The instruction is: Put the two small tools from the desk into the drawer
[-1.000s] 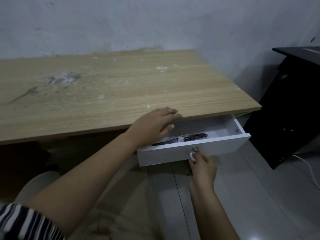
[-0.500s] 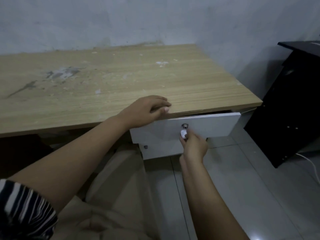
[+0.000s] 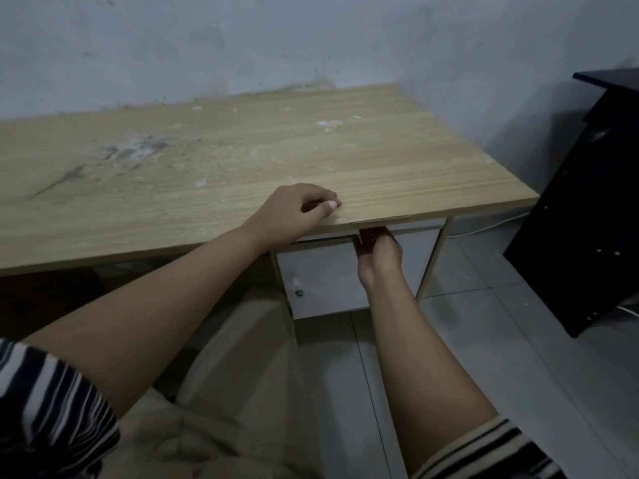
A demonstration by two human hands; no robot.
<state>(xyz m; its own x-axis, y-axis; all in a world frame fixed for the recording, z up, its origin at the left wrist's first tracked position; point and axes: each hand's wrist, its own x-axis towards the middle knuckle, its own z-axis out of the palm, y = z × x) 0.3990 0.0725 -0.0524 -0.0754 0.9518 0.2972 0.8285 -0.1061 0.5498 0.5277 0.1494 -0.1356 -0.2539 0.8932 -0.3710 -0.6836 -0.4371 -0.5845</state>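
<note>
Left hand [image 3: 297, 212]: rests on the front edge of the light wood-grain desk top [image 3: 214, 167], palm down, fingers curled loosely inward with the thumb tip against the wood. It grips nothing. Forearm runs back and down to a black-and-white striped sleeve [image 3: 48, 409] at lower left.

Right hand [image 3: 378, 252]: reaches up under the desk's front edge, back of the hand toward the camera, fingers tucked against the top of the white drawer front [image 3: 328, 274]. The fingertips are hidden by the desk edge, so whether they pinch the knob or only press the panel cannot be told. Forearm stretches straight forward from a striped cuff [image 3: 484, 454] at lower right.

Drawer: pushed in under the desk, front panel about flush with the thin pale frame post [image 3: 430, 264] on its right. Its inside is out of sight, and the two small tools are not visible anywhere; none lie on the desk top.

Surroundings: desk surface carries grey smudges and white flecks, mostly toward the left and rear. A small dark round fitting [image 3: 299, 293] sits low on the white panel. A black cabinet [image 3: 584, 216] stands well to the right on the pale tiled floor [image 3: 484, 340], and a white cable [image 3: 491, 227] trails behind it. Beige trousers [image 3: 235, 375] fill the lower middle. Behind the desk, a scuffed grey-blue wall [image 3: 276, 43].
</note>
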